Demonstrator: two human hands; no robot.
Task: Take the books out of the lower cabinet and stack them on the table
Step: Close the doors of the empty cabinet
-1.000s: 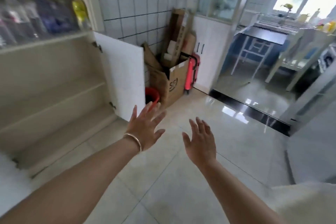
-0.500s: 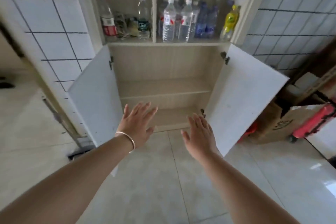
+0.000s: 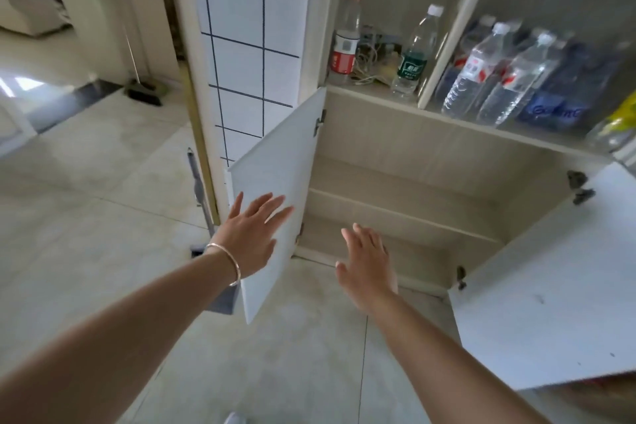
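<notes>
Left hand (image 3: 253,237) now over left door (image 3: 275,203), right hand (image 3: 366,265) open

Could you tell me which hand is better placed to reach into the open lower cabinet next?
The right hand, probably: it hangs open before the lower cabinet opening, while the left hand is over the left door.

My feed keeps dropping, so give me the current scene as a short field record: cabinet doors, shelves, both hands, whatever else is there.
lower cabinet doors: left white door and right white door both swung open
lower cabinet shelves: pale wood shelves, no books visible on them
left hand: open, fingers spread, in front of the left door; contact unclear
right hand: open, holds nothing, reaches toward the bottom shelf
upper shelf: clear plastic water bottles, red-capped bottle
floor: pale tiles
</notes>
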